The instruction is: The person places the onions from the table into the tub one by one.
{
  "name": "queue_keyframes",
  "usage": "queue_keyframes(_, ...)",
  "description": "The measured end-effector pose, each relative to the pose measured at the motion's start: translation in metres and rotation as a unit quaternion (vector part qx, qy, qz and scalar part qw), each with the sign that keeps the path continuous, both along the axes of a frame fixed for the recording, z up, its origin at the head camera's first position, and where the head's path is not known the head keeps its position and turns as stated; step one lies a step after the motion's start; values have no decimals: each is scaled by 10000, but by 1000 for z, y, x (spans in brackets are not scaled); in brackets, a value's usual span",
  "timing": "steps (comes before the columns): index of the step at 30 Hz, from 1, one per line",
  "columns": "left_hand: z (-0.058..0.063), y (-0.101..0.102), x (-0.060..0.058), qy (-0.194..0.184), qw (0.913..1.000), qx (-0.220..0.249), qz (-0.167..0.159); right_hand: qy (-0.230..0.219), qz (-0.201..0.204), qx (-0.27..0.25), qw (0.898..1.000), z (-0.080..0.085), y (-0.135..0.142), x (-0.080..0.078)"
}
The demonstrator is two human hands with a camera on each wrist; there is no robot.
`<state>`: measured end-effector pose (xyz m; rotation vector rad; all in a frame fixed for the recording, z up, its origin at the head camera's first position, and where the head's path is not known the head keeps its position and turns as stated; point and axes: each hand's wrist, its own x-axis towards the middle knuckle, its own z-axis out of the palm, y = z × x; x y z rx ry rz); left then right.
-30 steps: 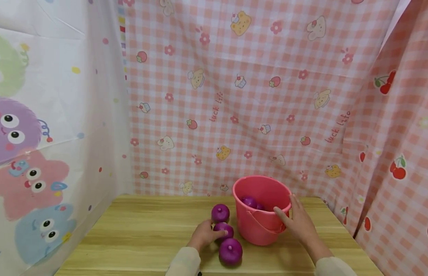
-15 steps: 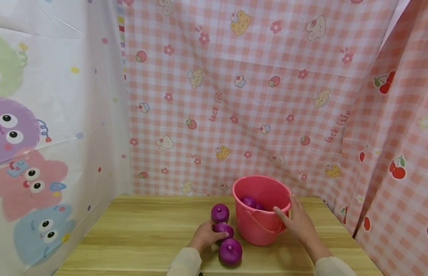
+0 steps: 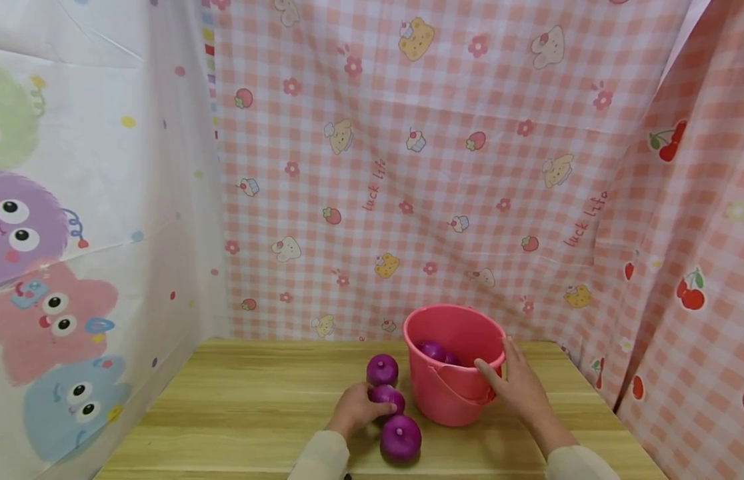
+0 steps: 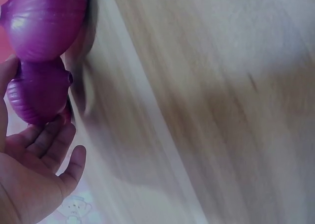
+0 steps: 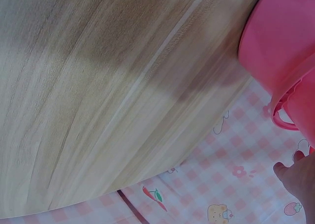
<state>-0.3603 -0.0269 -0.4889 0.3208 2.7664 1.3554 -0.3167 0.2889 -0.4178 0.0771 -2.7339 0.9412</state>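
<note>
Three purple onions stand in a row on the table. My left hand (image 3: 359, 408) holds the middle onion (image 3: 389, 400) between thumb and fingers. The far onion (image 3: 382, 370) and the near onion (image 3: 400, 437) sit close against it; in the left wrist view the held onion (image 4: 39, 93) is beside a larger-looking onion (image 4: 47, 22). To their right is a pink bucket (image 3: 447, 393) with purple onions (image 3: 433, 351) inside. My right hand (image 3: 524, 387) rests with extended fingers and thumb against the bucket's right rim; the right wrist view shows only part of this hand (image 5: 300, 179).
The wood-grain table (image 3: 270, 407) stretches left of the onions. A pink checked cloth (image 3: 360, 200) hangs behind it, and a white cartoon-print sheet (image 3: 174, 233) hangs on the left. The bucket's thin handle (image 3: 459, 393) hangs down its front.
The left thumb and fingers shift slightly on the middle onion, which turns a little in place. The right hand and the bucket stay where they were.
</note>
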Motion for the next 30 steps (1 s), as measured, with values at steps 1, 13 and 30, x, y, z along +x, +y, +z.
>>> queue_keyframes(1, 1, -1, -1, -9, 10000, -2, 16, -3, 6, -6, 10000, 0, 0, 0)
queue_keyframes(13, 13, -13, -4, 217, 9993, 53, 286, 53, 28, -5, 10000, -1, 0, 0)
queue_keyframes(30, 44, -28, -8, 756, 9954, 279, 515, 5, 38, -4, 10000, 0, -1, 1)
